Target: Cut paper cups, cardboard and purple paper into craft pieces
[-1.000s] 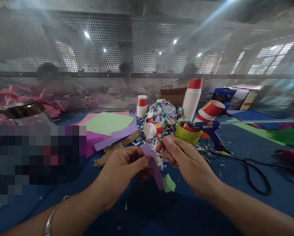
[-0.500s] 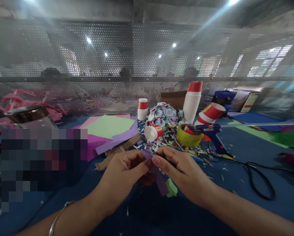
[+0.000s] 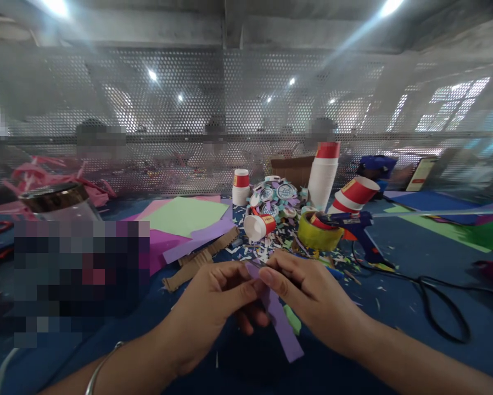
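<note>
Between my two hands is a purple paper strip [image 3: 286,334], whose free end hangs toward me. My left hand [image 3: 216,299] is closed, pinching the strip's upper part between thumb and fingers. Closed as well, my right hand [image 3: 312,291] grips a thin metal tool [image 3: 258,264] whose tip lies at the top of the strip; the fingers hide the rest, so I cannot tell its kind. Partly behind the strip is a light green paper scrap [image 3: 292,320]. Just beyond my fingertips lie many small paper clippings [image 3: 267,249].
A tipped paper cup [image 3: 259,226] lies before a heap of cut pieces [image 3: 280,195]. Stacked cups [image 3: 323,175] stand behind. To the right are yellow tape [image 3: 318,236], a blue glue gun [image 3: 364,230] and its black cord [image 3: 425,307]. Coloured sheets [image 3: 186,214] and cardboard [image 3: 201,260] lie left.
The purple strip's free end has swung toward me and to the right, showing more of its length. My hands sit slightly lower in view, still pinching, and the whole scene has shifted slightly downward.
</note>
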`<state>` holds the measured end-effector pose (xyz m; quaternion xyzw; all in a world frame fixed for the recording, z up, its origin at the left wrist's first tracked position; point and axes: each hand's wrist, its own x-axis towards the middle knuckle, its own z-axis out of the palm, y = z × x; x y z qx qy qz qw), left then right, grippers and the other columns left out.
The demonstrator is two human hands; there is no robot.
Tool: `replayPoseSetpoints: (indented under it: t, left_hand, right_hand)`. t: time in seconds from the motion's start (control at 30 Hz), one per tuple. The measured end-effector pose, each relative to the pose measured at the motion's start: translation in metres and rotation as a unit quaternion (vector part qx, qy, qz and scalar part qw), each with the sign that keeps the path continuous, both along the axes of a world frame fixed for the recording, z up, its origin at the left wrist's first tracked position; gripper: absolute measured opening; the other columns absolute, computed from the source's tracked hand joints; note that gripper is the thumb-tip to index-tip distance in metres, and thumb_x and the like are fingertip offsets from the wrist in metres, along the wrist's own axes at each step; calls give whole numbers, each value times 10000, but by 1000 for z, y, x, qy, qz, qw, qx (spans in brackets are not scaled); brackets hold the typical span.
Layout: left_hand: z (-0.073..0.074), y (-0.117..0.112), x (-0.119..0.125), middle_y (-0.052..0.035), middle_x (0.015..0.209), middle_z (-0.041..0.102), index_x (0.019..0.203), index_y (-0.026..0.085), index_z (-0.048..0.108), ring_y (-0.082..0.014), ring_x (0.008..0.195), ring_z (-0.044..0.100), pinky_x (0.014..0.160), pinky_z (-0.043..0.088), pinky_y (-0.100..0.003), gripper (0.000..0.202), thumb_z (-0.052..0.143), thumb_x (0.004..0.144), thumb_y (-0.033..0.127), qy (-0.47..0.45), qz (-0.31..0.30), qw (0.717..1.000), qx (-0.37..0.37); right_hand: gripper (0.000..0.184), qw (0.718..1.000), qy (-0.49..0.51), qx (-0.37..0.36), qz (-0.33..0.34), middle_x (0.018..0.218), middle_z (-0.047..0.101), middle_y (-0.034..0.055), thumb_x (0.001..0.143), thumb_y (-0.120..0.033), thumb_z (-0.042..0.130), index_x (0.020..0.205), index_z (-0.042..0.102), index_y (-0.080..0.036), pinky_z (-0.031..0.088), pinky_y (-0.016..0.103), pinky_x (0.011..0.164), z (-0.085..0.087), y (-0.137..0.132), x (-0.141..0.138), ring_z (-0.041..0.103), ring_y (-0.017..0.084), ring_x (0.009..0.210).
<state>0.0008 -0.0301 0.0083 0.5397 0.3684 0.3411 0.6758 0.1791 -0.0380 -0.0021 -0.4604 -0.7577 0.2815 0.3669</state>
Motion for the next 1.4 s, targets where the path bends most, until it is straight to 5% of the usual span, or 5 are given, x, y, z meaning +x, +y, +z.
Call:
replayPoseSetpoints:
  t: [0.47, 0.63, 0.93, 1.13, 1.4]
  left_hand:
    - [1, -1, -1, 32, 671, 581, 724, 157, 639, -71, 599, 580, 475, 347, -154, 215, 733, 792, 337, 11, -6, 1000, -13]
    - [0, 0, -4, 28, 740, 583, 848, 169, 689, -71, 609, 562, 478, 313, -178, 203, 713, 809, 367, 33, -44, 998, -25]
    - [3, 0, -2, -5, 785, 661, 849, 160, 655, -119, 754, 596, 748, 446, -243, 81, 641, 855, 239, -48, -23, 998, -45]
    - [3, -1, -2, -4, 701, 651, 857, 163, 627, -125, 646, 616, 665, 465, -254, 102, 610, 872, 263, 7, -1, 1000, -25]
    - [4, 6, -5, 37, 685, 589, 848, 170, 659, -79, 527, 518, 559, 404, -215, 177, 601, 864, 337, 106, 42, 991, 69]
  right_hand:
    - [426, 1000, -9, -6, 1, 642, 466, -16, 965, -527, 393, 696, 485, -211, 328, 300, 565, 3, -3, 0, 433, 137, 600]
    - [407, 1000, 3, -22, 21, 670, 522, 3, 958, -512, 418, 701, 508, -210, 333, 307, 579, 1, -5, 1, 465, 147, 626]
    - [441, 999, 36, -34, 11, 638, 386, -25, 966, -503, 409, 633, 375, -216, 301, 285, 563, 2, 5, 3, 377, 137, 605]
    - [427, 998, 35, -46, 6, 640, 329, -30, 961, -495, 419, 641, 368, -217, 272, 283, 547, 4, 14, 11, 327, 136, 596]
    - [398, 995, 8, -85, 56, 652, 466, -12, 950, -497, 460, 724, 555, -184, 290, 268, 551, 12, 14, 16, 383, 126, 605]
